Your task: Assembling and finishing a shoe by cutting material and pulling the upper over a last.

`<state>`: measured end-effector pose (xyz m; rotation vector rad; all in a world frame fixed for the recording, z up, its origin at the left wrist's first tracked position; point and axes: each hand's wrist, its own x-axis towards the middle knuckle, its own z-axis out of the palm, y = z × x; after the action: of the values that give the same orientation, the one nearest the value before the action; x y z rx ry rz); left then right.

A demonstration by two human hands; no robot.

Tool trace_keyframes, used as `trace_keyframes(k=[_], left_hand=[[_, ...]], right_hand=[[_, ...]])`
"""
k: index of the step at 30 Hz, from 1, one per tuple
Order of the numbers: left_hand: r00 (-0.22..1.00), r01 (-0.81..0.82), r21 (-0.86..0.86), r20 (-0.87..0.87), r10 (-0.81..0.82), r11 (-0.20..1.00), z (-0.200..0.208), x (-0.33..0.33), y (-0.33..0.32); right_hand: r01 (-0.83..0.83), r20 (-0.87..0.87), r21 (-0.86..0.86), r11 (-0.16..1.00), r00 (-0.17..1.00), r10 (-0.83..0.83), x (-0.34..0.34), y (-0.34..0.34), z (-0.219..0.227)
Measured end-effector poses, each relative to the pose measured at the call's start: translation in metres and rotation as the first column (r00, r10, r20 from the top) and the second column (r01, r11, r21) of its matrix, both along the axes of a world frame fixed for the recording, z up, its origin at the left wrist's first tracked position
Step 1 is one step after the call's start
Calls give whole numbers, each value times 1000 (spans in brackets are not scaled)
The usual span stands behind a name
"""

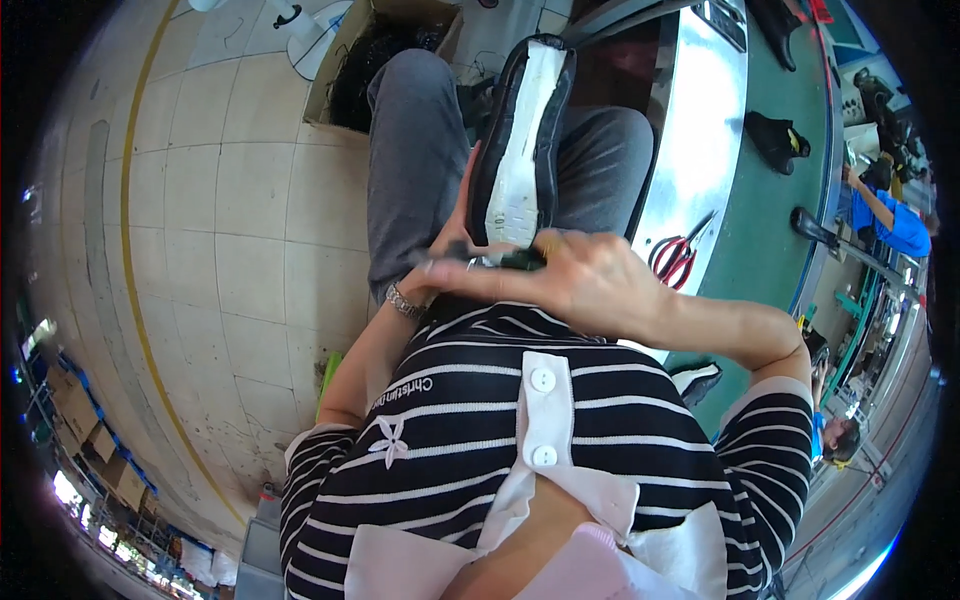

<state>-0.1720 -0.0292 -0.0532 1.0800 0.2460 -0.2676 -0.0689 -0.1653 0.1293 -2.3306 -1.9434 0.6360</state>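
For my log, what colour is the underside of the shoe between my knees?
The shoe's underside is white centrally, black along both sides; head view.

Around the shoe on the person's lap, the box lies ahead to the left, the ledge to the right bearing scissors, and, farther right, the belt carrying other shoes

Your shoe has a slightly shiny black upper around a smooth, pale underside, and your wristwatch has a bright metal band. Beside you the bench is glossy metal; your trousers are matt cloth, the box dull cardboard.
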Motion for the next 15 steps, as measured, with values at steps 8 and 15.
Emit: trace_keyframes(k=[8,15], left_hand=[[966,-69,290,259,-8,955,11,17,7],[991,87,178,-116,-66,980,-1,-3,8]], right_hand=[[24,-68,-136,990,997,-33,1,-5,-18],[120,-144,-235,965,977,-156,9,-6,-19]])
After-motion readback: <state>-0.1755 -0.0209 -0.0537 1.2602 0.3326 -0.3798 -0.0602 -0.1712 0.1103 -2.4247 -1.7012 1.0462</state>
